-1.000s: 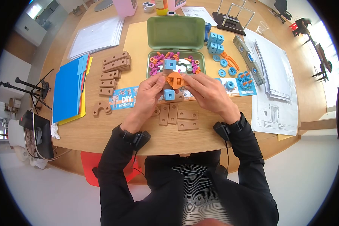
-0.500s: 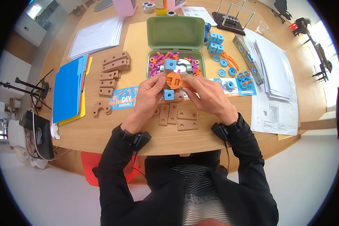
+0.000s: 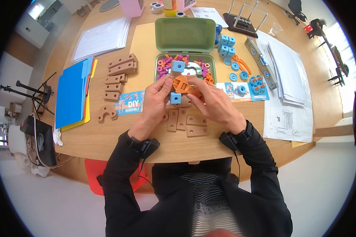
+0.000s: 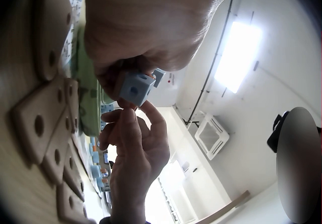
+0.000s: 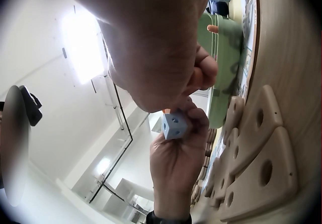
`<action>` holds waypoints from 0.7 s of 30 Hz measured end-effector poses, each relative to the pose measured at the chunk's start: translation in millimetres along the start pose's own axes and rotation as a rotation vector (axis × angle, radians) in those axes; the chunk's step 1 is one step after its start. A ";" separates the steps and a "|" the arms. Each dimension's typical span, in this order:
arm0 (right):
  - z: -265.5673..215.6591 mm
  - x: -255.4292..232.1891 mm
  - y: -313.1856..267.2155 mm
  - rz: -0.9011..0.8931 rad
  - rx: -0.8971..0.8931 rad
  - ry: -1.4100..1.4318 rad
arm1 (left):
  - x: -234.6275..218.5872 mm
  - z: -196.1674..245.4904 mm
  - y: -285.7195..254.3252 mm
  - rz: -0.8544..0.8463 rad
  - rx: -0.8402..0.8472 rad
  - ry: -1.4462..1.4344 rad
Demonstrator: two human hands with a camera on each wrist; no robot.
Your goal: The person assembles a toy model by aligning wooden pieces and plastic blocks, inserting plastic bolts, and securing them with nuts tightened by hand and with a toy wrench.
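Note:
Both hands meet over the table in front of the green case (image 3: 184, 35). My left hand (image 3: 157, 98) grips a small assembly of brown pieces with two blue cubes, one at the top (image 3: 178, 66) and one at the bottom (image 3: 175, 98). The lower blue cube (image 4: 135, 88) (image 5: 174, 126) shows in both wrist views between the fingers. My right hand (image 3: 209, 100) holds an orange toy wrench (image 3: 182, 84) against the middle of the assembly. The brown core of the assembly is mostly hidden by the fingers.
The green case's tray holds several pink and orange bolts and nuts (image 3: 164, 63). Brown flat plates (image 3: 186, 120) lie under the hands, more brown bars (image 3: 120, 67) at the left. Blue cubes and rings (image 3: 231, 51) sit at the right. Folders (image 3: 71, 93) and papers (image 3: 288, 71) flank the work area.
The right hand has shifted left and turned, bringing the orange wrench round on the assembly. The assembly and left hand have moved slightly left.

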State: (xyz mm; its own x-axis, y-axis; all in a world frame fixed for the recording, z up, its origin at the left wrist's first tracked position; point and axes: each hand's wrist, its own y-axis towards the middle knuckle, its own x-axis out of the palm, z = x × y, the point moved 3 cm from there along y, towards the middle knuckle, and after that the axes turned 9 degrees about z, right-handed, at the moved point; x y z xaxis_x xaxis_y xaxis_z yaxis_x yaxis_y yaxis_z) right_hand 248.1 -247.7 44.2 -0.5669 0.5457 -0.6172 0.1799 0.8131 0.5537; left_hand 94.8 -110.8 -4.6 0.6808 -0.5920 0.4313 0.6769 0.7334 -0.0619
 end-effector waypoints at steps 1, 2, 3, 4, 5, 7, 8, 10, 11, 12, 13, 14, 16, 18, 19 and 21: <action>0.7 0.7 -0.5 0.000 0.000 0.000 | -2.0 -1.1 0.5 -0.008 -0.004 0.027; 1.5 1.3 -1.0 -0.007 -0.002 -0.006 | 0.8 -0.2 -0.2 -0.008 -0.004 0.027; 1.9 1.6 -1.2 -0.014 -0.004 -0.012 | 4.8 0.7 -1.2 -0.001 0.009 -0.013; 1.8 1.5 -1.3 -0.014 -0.004 -0.012 | 7.3 2.1 -2.0 0.006 0.021 -0.053; 1.9 1.4 -1.6 -0.014 0.011 0.000 | 7.0 2.8 -2.4 0.006 0.022 -0.053; 1.5 1.2 -2.3 -0.013 0.025 0.011 | 7.4 4.4 -3.2 -0.048 0.014 -0.057; 1.3 0.5 -2.8 0.003 0.033 0.030 | 9.9 6.4 -3.7 -0.049 0.014 -0.057; 1.3 -0.4 -3.2 0.020 0.042 0.048 | 14.9 11.2 -5.2 -0.038 0.038 -0.049; 1.5 -0.7 -3.3 0.021 0.047 0.073 | 15.1 12.8 -6.0 -0.038 0.039 -0.049; 1.6 -1.0 -3.5 0.022 0.053 0.099 | 15.8 13.4 -7.0 -0.071 0.003 -0.066; 1.9 -1.3 -3.9 0.022 0.053 0.099 | 17.1 14.4 -8.2 -0.105 -0.033 -0.083; 1.7 -1.4 -4.4 0.021 0.029 0.091 | 21.6 18.2 -9.8 -0.105 -0.033 -0.083; 1.0 -0.1 -4.7 0.020 0.004 0.084 | 33.9 27.0 -13.6 -0.142 -0.021 -0.135; -1.9 1.1 -5.3 0.055 -0.055 0.121 | 33.9 28.3 -15.3 -0.163 -0.038 -0.155; -2.6 1.1 -5.7 0.055 -0.056 0.122 | 34.1 28.6 -15.9 -0.184 -0.056 -0.177; -2.8 1.8 -6.5 0.012 -0.015 0.128 | 31.7 24.7 -14.0 -0.189 -0.026 -0.177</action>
State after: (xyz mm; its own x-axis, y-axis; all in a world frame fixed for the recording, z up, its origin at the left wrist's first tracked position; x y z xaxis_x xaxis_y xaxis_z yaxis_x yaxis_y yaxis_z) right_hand 243.6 -252.6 41.1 -0.6628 0.5242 -0.5347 0.1755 0.8030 0.5695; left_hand 100.0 -131.6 32.1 0.4836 -0.6480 0.5884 0.7958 0.6055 0.0128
